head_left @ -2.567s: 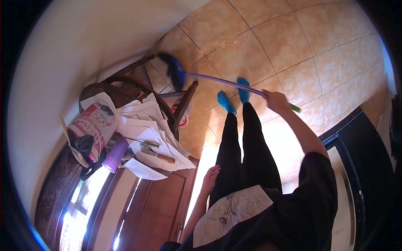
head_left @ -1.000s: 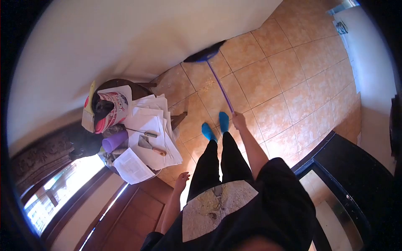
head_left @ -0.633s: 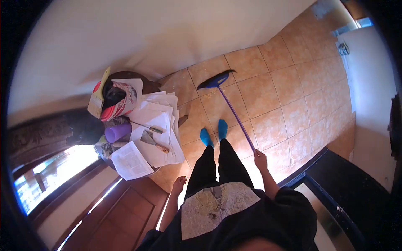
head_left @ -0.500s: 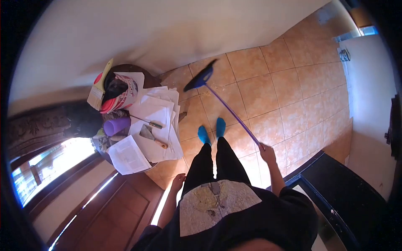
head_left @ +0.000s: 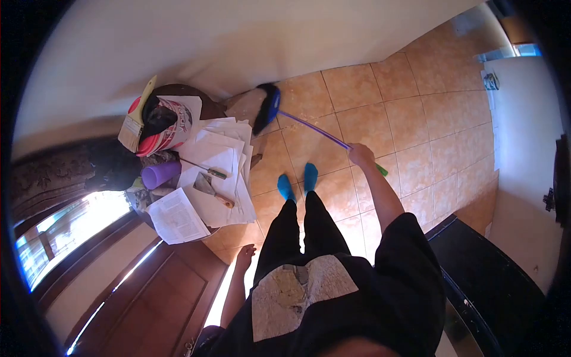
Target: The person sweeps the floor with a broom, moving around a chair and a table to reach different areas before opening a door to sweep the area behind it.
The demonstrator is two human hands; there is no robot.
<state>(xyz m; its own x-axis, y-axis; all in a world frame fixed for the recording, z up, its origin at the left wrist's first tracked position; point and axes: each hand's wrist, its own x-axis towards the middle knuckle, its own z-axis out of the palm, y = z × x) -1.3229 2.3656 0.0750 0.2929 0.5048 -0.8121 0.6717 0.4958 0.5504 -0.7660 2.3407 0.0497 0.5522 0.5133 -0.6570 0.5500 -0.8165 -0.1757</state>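
Note:
My right hand (head_left: pixel 360 156) is closed around the purple handle of a broom (head_left: pixel 315 129), with the handle's green end (head_left: pixel 382 170) sticking out behind my forearm. The broom's blue head, with blurred black bristles (head_left: pixel 263 113), is on the tiled floor near the wall, beside the paper-covered table. My left hand (head_left: pixel 245 256) hangs by my left thigh, fingers loosely bent, with no object visible in it. Its nearest object is the sheet of paper (head_left: pixel 178 216) at the table edge.
Papers (head_left: pixel 217 140) cover a round table holding a bucket (head_left: pixel 172 128), a paintbrush (head_left: pixel 138 119), a purple cup (head_left: pixel 160 174), a screwdriver (head_left: pixel 205 169) and a scraper (head_left: pixel 214 193). A brown door (head_left: pixel 160 297) is at lower left, a black cabinet (head_left: pixel 476 256) at right.
My right hand has moved up and forward with the broom. The broom head has swung left toward the wall and table, and the green handle end has come into view.

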